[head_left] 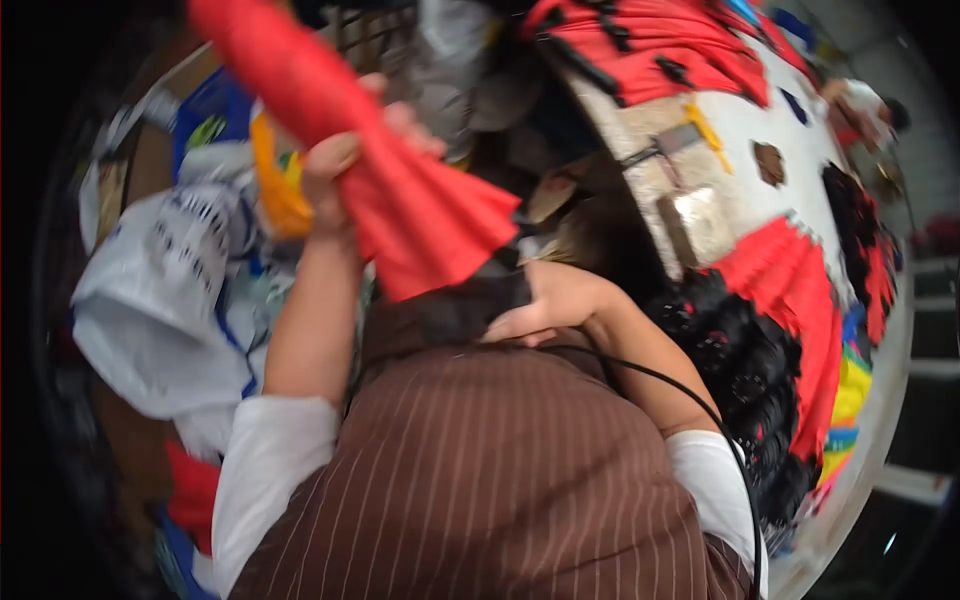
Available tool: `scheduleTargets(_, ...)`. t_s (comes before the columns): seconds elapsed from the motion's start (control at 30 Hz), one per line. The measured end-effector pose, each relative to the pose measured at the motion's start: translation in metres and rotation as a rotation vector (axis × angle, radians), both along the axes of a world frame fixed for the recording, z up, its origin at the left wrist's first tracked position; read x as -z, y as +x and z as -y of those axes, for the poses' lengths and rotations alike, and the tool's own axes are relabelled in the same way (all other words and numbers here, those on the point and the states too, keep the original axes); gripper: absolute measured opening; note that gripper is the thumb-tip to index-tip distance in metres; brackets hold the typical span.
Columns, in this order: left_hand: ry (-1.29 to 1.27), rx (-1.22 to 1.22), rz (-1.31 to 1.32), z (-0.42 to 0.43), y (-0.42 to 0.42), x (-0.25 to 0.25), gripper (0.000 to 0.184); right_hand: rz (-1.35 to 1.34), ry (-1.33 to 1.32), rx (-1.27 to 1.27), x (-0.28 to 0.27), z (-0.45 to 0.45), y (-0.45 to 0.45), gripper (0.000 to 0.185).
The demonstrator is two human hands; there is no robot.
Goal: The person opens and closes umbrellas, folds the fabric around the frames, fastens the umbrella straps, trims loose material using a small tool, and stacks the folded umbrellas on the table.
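Observation:
My left hand (340, 165) is closed around a red folded umbrella (385, 175), which is raised at a slant in front of my chest and blurred by motion. Its narrow end points up and left, out of the frame; the cloth flares at the lower end, with black bits at the edge. Close to that flared edge, my right hand (560, 300) is low at my waist with its fingers curled. Something dark is by those fingers, but I cannot make out what they grip. A brown striped apron (490, 460) covers my front.
On the right, a pale table (725, 125) bears red cloth (650, 45) with black pieces, a yellow-handled tool (708, 135) and a shiny block (698, 222). Black bundles (735, 370) hang along its near edge. White plastic bags (160, 300) lie left. Another person (862, 110) is far right.

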State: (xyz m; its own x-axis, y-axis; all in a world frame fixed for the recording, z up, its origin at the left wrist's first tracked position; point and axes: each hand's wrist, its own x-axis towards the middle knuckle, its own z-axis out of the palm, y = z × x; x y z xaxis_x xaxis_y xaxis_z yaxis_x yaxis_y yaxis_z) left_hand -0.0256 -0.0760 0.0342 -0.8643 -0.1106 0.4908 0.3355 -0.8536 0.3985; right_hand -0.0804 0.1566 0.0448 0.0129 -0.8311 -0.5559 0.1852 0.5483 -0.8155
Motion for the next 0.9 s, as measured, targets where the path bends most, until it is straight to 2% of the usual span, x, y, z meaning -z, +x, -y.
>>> scheduleTargets(0.07, 0.001, -0.044, 0.027, 0.003, 0.003, 0.001, 0.045, 0.055, 0.03, -0.019, 0.008, 0.004, 0.003, 0.023)
scheduleTargets(0.13, -0.11, -0.267, 0.345, 0.009, 0.003, 0.003, 0.042, -0.624, -0.592, 0.288, 0.03, 0.008, 0.002, 0.026)
scheduleTargets(0.17, -0.108, -0.287, 0.347, 0.008, -0.002, 0.002, 0.042, -0.617, -0.598, 0.27, 0.035, 0.011, -0.001, 0.026)
scheduleTargets(0.27, -0.081, -0.695, 0.62, -0.004, -0.012, 0.004, 0.04, -0.878, -0.355, 0.224, 0.05, 0.012, -0.006, 0.041)
scheduleTargets(0.3, -0.075, -0.694, 0.625, -0.006, -0.009, 0.005, 0.04, -0.968, -0.268, 0.211, 0.053, 0.011, -0.009, 0.046)
scheduleTargets(0.4, -0.11, -0.417, 0.475, -0.012, 0.005, 0.002, 0.04, -1.231, -0.004, 0.164, 0.057, 0.007, -0.016, 0.064)
scheduleTargets(0.43, -0.109, -0.418, 0.477, -0.014, 0.009, -0.001, 0.04, -1.229, -0.004, 0.162, 0.055, 0.005, -0.016, 0.064)
scheduleTargets(0.53, -0.151, -0.113, 0.087, -0.019, 0.02, -0.008, 0.037, -0.138, -0.102, 0.07, 0.041, -0.005, -0.006, 0.069)
scheduleTargets(0.7, -0.243, -0.04, 0.028, -0.01, 0.01, -0.008, 0.036, -0.203, -0.362, 0.127, 0.057, -0.005, -0.009, 0.054)
scheduleTargets(0.8, -0.32, -0.195, 0.094, 0.0, 0.004, -0.009, 0.033, -0.333, -0.606, 0.579, 0.024, -0.001, -0.02, 0.042)
scheduleTargets(0.83, -0.325, -0.191, 0.088, -0.001, 0.002, -0.008, 0.033, -0.338, -0.612, 0.584, 0.012, 0.0, -0.021, 0.042)
scheduleTargets(0.9, -0.354, -0.375, 0.166, -0.008, -0.001, -0.004, 0.031, -0.214, -0.447, 0.57, -0.013, 0.0, -0.023, 0.042)
